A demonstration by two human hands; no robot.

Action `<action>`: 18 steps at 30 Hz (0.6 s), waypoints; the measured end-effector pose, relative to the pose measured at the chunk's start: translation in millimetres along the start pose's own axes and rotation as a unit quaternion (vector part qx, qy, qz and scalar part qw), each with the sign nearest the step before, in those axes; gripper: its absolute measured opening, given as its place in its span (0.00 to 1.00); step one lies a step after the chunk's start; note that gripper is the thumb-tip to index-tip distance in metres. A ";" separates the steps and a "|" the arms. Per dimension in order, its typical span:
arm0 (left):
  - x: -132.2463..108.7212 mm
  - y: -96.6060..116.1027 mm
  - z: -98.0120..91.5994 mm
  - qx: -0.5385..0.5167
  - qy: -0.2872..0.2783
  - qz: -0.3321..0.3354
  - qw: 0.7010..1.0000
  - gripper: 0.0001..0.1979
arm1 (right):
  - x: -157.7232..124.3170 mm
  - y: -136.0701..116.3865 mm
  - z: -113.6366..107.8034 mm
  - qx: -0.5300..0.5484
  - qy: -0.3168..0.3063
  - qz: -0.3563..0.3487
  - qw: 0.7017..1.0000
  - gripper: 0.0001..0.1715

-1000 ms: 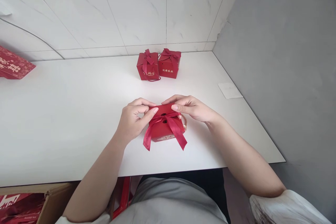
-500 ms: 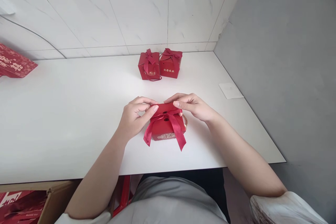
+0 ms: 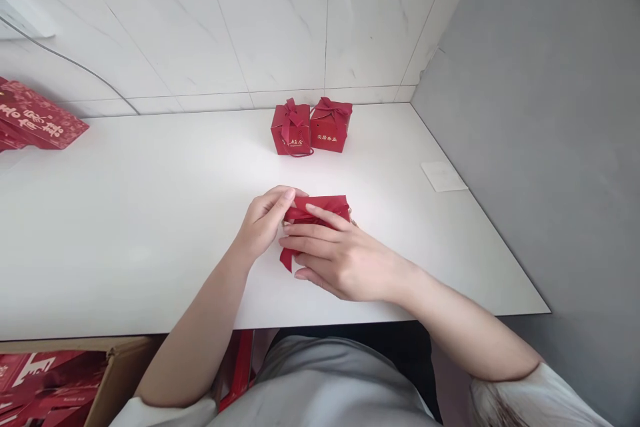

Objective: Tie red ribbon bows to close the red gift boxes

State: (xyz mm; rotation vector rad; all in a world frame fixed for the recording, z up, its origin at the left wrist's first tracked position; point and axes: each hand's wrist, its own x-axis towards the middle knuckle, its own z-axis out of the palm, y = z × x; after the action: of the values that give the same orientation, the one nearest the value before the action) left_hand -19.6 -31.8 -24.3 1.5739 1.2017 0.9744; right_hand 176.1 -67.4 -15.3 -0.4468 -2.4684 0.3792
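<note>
A small red gift box (image 3: 327, 205) with a dark red ribbon (image 3: 287, 258) sits on the white table (image 3: 150, 213) in front of me. My left hand (image 3: 265, 221) pinches the box's top left corner and the ribbon there, fingers closed. My right hand (image 3: 334, 255) lies over the front of the box, fingers stretched out to the left across the ribbon, hiding most of the box. One ribbon tail shows below my right fingers.
Two finished red gift boxes (image 3: 291, 128) (image 3: 330, 124) with bows stand at the back by the tiled wall. A larger red box (image 3: 35, 121) lies far left. A white paper slip (image 3: 443, 176) lies near the right edge. A cardboard carton (image 3: 60, 383) of red items sits below the table.
My right hand has moved from the box's top right corner down over its front, fingers now laid across the ribbon. The left hand stays at the top left. The view shifted slightly.
</note>
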 end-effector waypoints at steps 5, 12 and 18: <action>2.5 -1.4 1.3 -0.025 0.017 -0.005 1.000 0.24 | -2.2 6.7 -1.6 -0.010 0.033 0.002 0.999 0.18; 3.1 0.3 1.1 -0.034 0.024 -0.055 0.998 0.23 | -3.0 2.1 5.6 -0.095 0.058 -0.003 0.994 0.25; 4.0 0.3 0.2 -0.007 -0.007 -0.033 0.999 0.23 | -7.2 7.2 -1.2 -0.079 0.087 -0.017 0.993 0.16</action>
State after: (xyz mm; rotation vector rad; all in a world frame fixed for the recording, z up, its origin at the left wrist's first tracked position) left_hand -18.5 -28.0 -23.7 1.5193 1.2269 0.9266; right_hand 184.0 -63.6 -20.6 -0.4812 -2.3402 0.1246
